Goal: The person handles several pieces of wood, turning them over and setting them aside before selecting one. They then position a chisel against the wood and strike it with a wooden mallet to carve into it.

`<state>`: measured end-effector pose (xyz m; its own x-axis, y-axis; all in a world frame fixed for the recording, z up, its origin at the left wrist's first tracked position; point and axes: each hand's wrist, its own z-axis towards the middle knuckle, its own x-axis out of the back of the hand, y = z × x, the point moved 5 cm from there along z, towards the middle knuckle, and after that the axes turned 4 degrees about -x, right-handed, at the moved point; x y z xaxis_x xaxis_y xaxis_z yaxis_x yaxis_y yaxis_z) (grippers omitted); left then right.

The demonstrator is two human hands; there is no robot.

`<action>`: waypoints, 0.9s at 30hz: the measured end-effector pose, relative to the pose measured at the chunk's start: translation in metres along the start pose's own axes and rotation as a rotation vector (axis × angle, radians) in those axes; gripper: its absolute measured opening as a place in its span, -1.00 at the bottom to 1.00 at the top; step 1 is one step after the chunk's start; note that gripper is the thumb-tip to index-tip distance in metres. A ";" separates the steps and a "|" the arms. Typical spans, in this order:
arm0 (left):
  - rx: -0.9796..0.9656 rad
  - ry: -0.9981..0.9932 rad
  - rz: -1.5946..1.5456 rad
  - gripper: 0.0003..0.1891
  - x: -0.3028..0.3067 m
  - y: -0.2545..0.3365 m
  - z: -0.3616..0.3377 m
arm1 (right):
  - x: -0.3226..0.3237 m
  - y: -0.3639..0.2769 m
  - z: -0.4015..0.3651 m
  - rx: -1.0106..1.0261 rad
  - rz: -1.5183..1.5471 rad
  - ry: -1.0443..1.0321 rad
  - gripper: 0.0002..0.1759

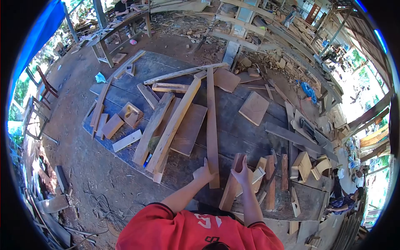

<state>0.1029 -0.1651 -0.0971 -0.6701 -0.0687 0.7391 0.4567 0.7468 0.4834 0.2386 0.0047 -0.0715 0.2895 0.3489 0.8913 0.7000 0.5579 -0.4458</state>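
My left hand point(203, 173) is beside the lower part of a long, thin brown board point(212, 121) that lies lengthwise on the dark table point(166, 62). A finger points up along the board's left edge, and the other fingers look curled. My right hand point(242, 174) grips the upper part of a thick reddish-brown wood block point(229, 192), thumb on one side and fingers on the other. The block slants down toward my body. Just right of it lie a pale metal-like piece point(256, 176) and several short wood pieces point(284, 171).
Long beams point(175, 125) and small blocks point(112, 126) lie on the table's left. A square board point(254, 108) and notched blocks point(303, 166) are on the right. A person point(345, 203) is at the far right; another point(121, 8) is at a bench point(112, 31).
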 end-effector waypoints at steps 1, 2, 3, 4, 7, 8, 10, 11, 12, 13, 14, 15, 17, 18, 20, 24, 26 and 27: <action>0.015 -0.003 -0.003 0.10 0.000 0.002 0.004 | 0.003 0.001 -0.004 -0.064 -0.040 -0.055 0.18; 0.030 -0.007 -0.006 0.13 0.000 0.003 0.005 | 0.008 -0.003 -0.006 -0.064 -0.040 -0.055 0.18; 0.030 -0.008 -0.006 0.13 0.001 0.005 0.005 | 0.012 -0.004 -0.007 -0.127 -0.042 -0.101 0.18; 0.030 -0.027 -0.014 0.17 0.001 0.007 0.005 | 0.012 -0.003 -0.007 -0.190 -0.044 -0.146 0.18; 0.035 -0.038 -0.039 0.21 -0.007 0.010 0.008 | 0.005 0.007 -0.003 -0.216 -0.032 -0.100 0.18; 0.043 -0.026 -0.051 0.22 -0.008 0.010 0.011 | 0.003 0.009 0.000 -0.206 -0.034 -0.101 0.18; 0.058 -0.029 -0.067 0.22 -0.007 0.010 0.010 | 0.003 0.006 0.000 -0.260 -0.085 -0.129 0.18; 0.063 -0.037 -0.079 0.22 -0.008 0.009 0.009 | -0.001 0.004 0.000 -0.249 -0.083 -0.141 0.18; 0.078 -0.034 -0.081 0.22 -0.008 0.007 0.006 | -0.003 0.005 0.001 -0.255 -0.111 -0.141 0.18; 0.044 -0.019 -0.097 0.21 -0.008 0.008 0.005 | -0.004 0.006 0.002 -0.260 -0.141 -0.137 0.18; 0.008 0.004 -0.115 0.21 -0.006 0.009 0.006 | -0.005 0.005 0.004 -0.243 -0.139 -0.139 0.18; 0.021 0.020 -0.118 0.21 -0.005 0.007 0.008 | -0.006 0.004 0.004 -0.278 -0.156 -0.128 0.18; -0.047 0.039 -0.144 0.22 -0.008 0.009 0.010 | -0.008 -0.002 0.003 -0.327 -0.242 -0.134 0.17; -0.032 0.053 -0.152 0.22 -0.007 0.008 0.009 | -0.011 -0.004 0.003 -0.306 -0.245 -0.140 0.17; -0.052 0.047 -0.193 0.25 -0.003 0.010 0.007 | -0.014 -0.002 0.003 -0.297 -0.278 -0.109 0.14; 0.011 0.083 -0.308 0.09 -0.017 0.006 0.012 | -0.016 -0.001 0.002 -0.286 -0.254 -0.092 0.12; -0.036 0.197 -0.358 -0.20 -0.034 0.000 0.022 | -0.018 0.000 0.004 -0.289 -0.244 -0.101 0.12; -0.030 0.196 -0.359 -0.20 -0.032 0.000 0.020 | -0.018 0.001 0.002 -0.304 -0.231 -0.108 0.12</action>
<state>0.1124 -0.1494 -0.1299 -0.6671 -0.4484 0.5949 0.2325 0.6333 0.7382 0.2323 0.0006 -0.0886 0.0434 0.3264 0.9442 0.9047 0.3881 -0.1757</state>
